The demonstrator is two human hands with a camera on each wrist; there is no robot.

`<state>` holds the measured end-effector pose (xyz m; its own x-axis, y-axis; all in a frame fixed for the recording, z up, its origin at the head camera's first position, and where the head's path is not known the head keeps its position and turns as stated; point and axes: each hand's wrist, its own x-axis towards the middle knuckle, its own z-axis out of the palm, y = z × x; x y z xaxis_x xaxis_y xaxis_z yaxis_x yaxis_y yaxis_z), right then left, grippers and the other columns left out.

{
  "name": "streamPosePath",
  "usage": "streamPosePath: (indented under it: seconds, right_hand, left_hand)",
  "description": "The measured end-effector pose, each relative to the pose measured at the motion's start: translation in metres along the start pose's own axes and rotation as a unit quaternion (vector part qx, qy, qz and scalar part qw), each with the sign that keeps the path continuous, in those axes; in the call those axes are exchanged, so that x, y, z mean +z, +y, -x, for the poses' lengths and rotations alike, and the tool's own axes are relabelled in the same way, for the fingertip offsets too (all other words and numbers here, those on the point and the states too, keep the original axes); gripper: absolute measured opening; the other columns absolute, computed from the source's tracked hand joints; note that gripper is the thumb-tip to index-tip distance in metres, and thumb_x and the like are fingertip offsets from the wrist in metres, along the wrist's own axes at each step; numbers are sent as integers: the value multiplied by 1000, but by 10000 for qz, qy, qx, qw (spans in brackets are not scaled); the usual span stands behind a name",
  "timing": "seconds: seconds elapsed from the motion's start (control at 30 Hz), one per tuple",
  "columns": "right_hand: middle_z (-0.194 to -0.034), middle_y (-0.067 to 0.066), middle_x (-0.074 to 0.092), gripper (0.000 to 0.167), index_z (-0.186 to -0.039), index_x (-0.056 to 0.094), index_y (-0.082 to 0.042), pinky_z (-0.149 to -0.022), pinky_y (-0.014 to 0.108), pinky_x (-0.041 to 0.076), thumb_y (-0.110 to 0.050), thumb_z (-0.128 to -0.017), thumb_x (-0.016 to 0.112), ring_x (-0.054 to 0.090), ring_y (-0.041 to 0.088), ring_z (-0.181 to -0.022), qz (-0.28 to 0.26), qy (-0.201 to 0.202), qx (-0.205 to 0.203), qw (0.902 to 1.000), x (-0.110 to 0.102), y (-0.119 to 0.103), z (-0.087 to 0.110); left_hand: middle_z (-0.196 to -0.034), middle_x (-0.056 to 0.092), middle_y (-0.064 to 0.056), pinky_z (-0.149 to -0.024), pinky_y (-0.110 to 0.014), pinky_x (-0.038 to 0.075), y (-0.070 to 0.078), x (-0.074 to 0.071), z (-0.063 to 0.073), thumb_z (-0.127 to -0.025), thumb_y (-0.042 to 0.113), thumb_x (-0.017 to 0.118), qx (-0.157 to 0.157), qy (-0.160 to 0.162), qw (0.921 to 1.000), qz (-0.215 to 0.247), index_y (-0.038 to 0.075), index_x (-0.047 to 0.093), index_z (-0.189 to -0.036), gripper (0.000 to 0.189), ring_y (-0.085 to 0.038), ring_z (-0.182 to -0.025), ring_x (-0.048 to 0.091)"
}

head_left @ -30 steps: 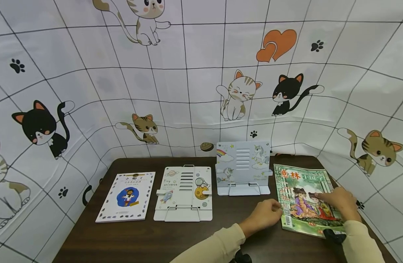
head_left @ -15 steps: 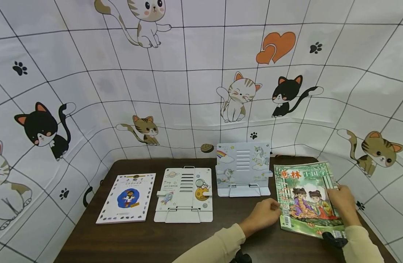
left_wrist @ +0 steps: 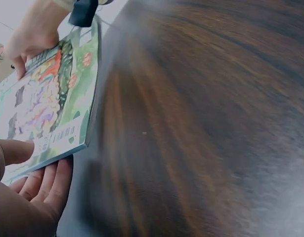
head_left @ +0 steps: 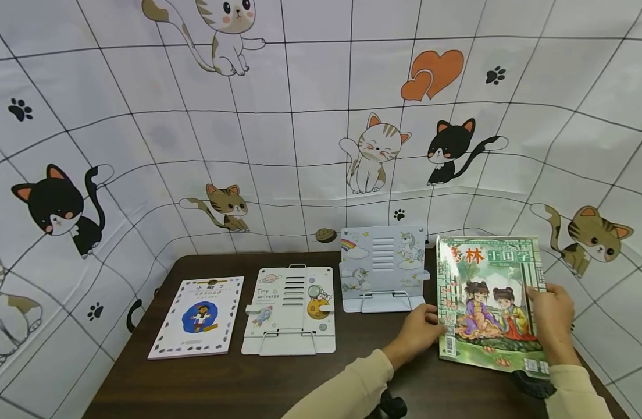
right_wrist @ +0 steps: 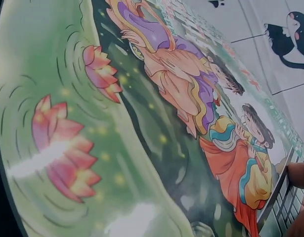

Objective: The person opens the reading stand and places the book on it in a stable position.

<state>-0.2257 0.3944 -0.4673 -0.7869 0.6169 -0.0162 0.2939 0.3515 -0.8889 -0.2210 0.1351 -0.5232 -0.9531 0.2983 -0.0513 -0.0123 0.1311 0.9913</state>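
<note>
A green magazine (head_left: 491,326) with two drawn children on its cover is tilted up off the dark table at the right, far edge raised. My left hand (head_left: 417,333) grips its left edge; in the left wrist view the thumb (left_wrist: 19,151) lies on the cover and the fingers (left_wrist: 50,185) are underneath. The right hand (head_left: 553,314) holds the opposite edge, its thumb over the cover. In the right wrist view the cover (right_wrist: 156,128) fills most of the picture, with that thumb (right_wrist: 298,175) at the lower right.
Left of the magazine stands an upright book stand (head_left: 382,265) with unicorns. A white "Tiny universe" book stand (head_left: 289,311) lies folded beside it. Farther left is a white book (head_left: 196,317) on the dark table (head_left: 279,387). A cat-print cloth (head_left: 300,134) hangs behind.
The magazine lay flat and has been lifted, its far edge rising most. My right hand moved from the cover to the right edge; the left now grips the left edge.
</note>
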Motion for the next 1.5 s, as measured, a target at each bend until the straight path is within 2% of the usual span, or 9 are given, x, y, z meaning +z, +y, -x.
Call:
streamPosePath:
  seconds: [0.2, 0.37, 0.47, 0.67, 0.93, 1.03, 1.23, 1.4, 1.5]
  right_hand:
    - [-138, 30, 52, 61, -158, 37, 10, -93, 45, 43, -28, -111, 48, 50, 36, -115, -358, 76, -71, 9993, 2, -11, 6]
    - [-113, 1, 51, 56, -154, 44, 6, -84, 32, 38, -28, -110, 53, 43, 8, -93, -623, 185, -56, 9979, 3, -22, 13]
    - [-114, -5, 50, 52, -152, 46, 2, -89, 32, 36, -28, -110, 54, 42, 4, -96, -936, 136, -64, 9955, 5, -31, 17]
    - [-97, -21, 57, 11, -120, 57, -21, -83, 19, 41, -20, -109, 59, 49, 2, -94, -1714, -62, -195, 9850, 14, -43, 24]
    - [-91, -32, 61, 23, -130, 52, -22, -66, 19, 51, -22, -109, 62, 61, -3, -81, -1544, -720, -876, 9815, 30, -56, 25]
    - [-106, -25, 62, 45, -151, 44, -13, -74, 16, 50, -19, -109, 61, 60, -7, -91, -1265, -1087, -1317, 9772, 35, -62, 26]
    - [-151, 30, 54, 65, -164, 26, 2, -86, 7, 46, -19, -111, 57, 59, -1, -117, -458, -1765, -2329, 9552, 42, -73, 30]
    - [-153, 39, 49, 61, -158, 32, 8, -108, 49, 52, -25, -113, 56, 54, 52, -140, -31, -1928, -2543, 9477, 52, -83, 33]
    - [-149, 42, 51, 60, -156, 36, 10, -106, 65, 48, -23, -111, 59, 51, 60, -138, 55, -1846, -2670, 9458, 57, -88, 32]
  left_hand:
    - [-89, 63, 4, -56, -24, 50, -2, -7, -9, -94, 4, 77, 234, -15, 9991, 360, 7, 67, -123, 31, -6, -65, 54]
    - [-100, 73, 2, -56, -30, 50, 1, -20, -15, -97, 9, 75, 159, -261, 9975, 640, 12, 65, -120, 26, -9, -72, 58]
    - [-108, 78, -4, -54, -32, 50, 6, -28, -18, -98, 12, 75, 146, -316, 9966, 740, 13, 64, -129, 32, -10, -74, 63]
    - [-120, 77, -8, -56, -37, 52, 18, -49, -22, -99, 16, 75, 157, -234, 9967, 757, 16, 61, -136, 39, -10, -74, 65]
    - [-136, 68, -21, -68, -33, 53, 29, -83, -23, -101, 15, 74, 535, 115, 9963, 656, 12, 60, -141, 42, -17, -89, 71]
    - [-135, 69, -23, -78, -33, 59, 35, -99, -25, -101, 15, 74, 758, 374, 9953, 470, 10, 61, -141, 43, -26, -101, 76]
    - [-141, 65, -26, -91, -47, 61, 48, -129, -26, -103, 17, 73, 905, 675, 9932, 278, 12, 60, -143, 43, -41, -119, 71]
    - [-150, 57, -28, -103, -55, 57, 54, -149, -26, -103, 20, 73, 988, 888, 9910, 150, 12, 58, -146, 46, -44, -135, 62]
    - [-151, 56, -29, -107, -58, 54, 55, -157, -25, -103, 19, 73, 1067, 960, 9896, 111, 11, 57, -148, 48, -45, -138, 59]
